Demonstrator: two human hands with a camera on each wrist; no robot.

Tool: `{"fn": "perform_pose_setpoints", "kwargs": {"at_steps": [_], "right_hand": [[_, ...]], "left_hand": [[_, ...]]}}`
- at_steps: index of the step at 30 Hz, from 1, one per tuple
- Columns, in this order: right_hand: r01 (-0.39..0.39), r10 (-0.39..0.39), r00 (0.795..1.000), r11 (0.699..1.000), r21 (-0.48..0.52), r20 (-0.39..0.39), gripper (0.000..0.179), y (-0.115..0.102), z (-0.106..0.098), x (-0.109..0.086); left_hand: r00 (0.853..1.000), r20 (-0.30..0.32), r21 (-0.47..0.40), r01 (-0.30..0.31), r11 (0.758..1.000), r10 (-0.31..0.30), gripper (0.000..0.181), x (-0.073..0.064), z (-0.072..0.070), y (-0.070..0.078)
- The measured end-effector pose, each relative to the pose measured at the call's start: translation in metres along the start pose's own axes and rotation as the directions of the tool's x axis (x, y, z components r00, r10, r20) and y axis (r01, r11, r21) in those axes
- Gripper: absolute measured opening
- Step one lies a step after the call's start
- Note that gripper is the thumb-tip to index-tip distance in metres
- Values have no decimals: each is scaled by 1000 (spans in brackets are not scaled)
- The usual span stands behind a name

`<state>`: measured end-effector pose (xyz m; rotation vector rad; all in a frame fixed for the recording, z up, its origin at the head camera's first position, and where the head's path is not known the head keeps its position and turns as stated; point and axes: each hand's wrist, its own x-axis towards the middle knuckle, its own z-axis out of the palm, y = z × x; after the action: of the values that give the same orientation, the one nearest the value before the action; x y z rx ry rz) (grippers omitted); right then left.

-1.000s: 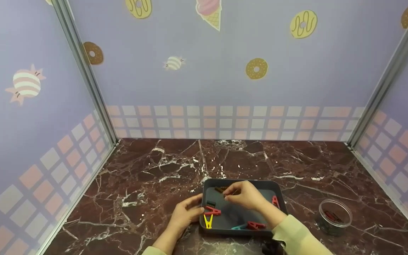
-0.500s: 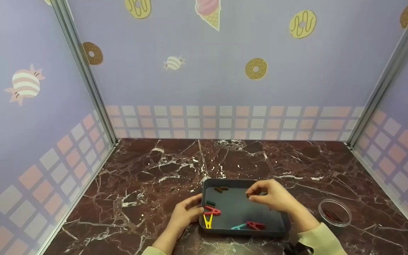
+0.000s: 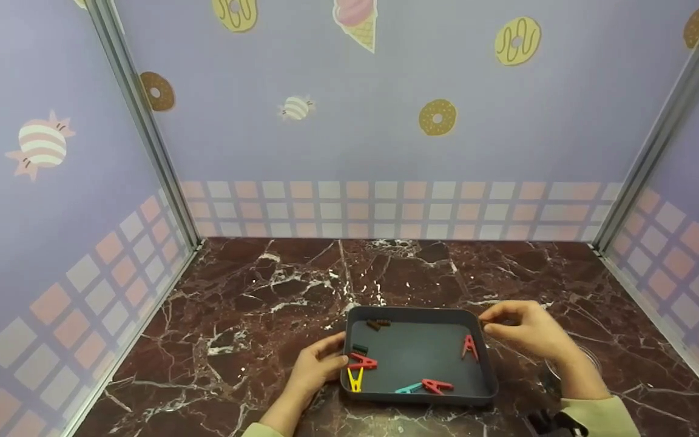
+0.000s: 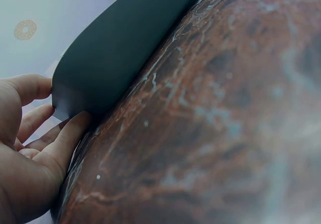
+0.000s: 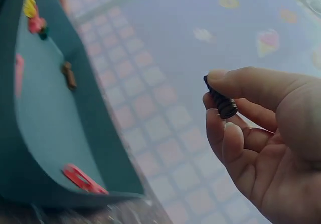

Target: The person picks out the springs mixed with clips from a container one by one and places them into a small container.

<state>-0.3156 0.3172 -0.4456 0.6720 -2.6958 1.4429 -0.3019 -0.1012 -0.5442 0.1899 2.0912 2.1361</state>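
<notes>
My right hand point(image 3: 534, 331) pinches a small dark ribbed coil spring point(image 5: 220, 99) between thumb and fingertips, just outside the right rim of a dark grey tray point(image 3: 419, 397). My left hand point(image 3: 319, 367) rests its thumb and relaxed fingers against the tray's left outer wall point(image 4: 115, 58). Inside the tray lie two brown springs point(image 3: 378, 324) at the back left and a dark green spring point(image 3: 360, 348) by the left side. Below that are a red clip point(image 3: 363, 362) and a yellow clip point(image 3: 355, 380). A blue clip point(image 3: 409, 388) and a dark red clip point(image 3: 436, 386) lie in front, another red clip point(image 3: 469, 348) at right.
A clear round tub point(image 3: 550, 379) stands right of the tray, mostly hidden by the right forearm. The tabletop point(image 3: 252, 291) is dark red marble pattern. Patterned panels point(image 3: 325, 145) close off the back and both sides.
My right hand has moved right from over the tray's back left to beyond its right rim, carrying the spring. The left hand stays at the tray's left side.
</notes>
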Motion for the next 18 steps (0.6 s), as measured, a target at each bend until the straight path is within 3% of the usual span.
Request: {"fn": "perform_pose_setpoints", "kwargs": {"at_steps": [10, 15, 18], "right_hand": [[-158, 158, 985, 987, -4, -67, 29, 10, -41, -29], [-158, 147, 984, 981, -111, -101, 26, 20, -59, -40], [-212, 199, 975, 965, -152, -101, 27, 26, -69, -46]], "left_hand": [[1000, -4, 15, -5, 1000, 5, 61, 0, 0, -1], [1000, -6, 0, 2, 1000, -2, 62, 1, 0, -2], [1000, -9, 2, 6, 1000, -6, 62, 1, 0, -1]]}}
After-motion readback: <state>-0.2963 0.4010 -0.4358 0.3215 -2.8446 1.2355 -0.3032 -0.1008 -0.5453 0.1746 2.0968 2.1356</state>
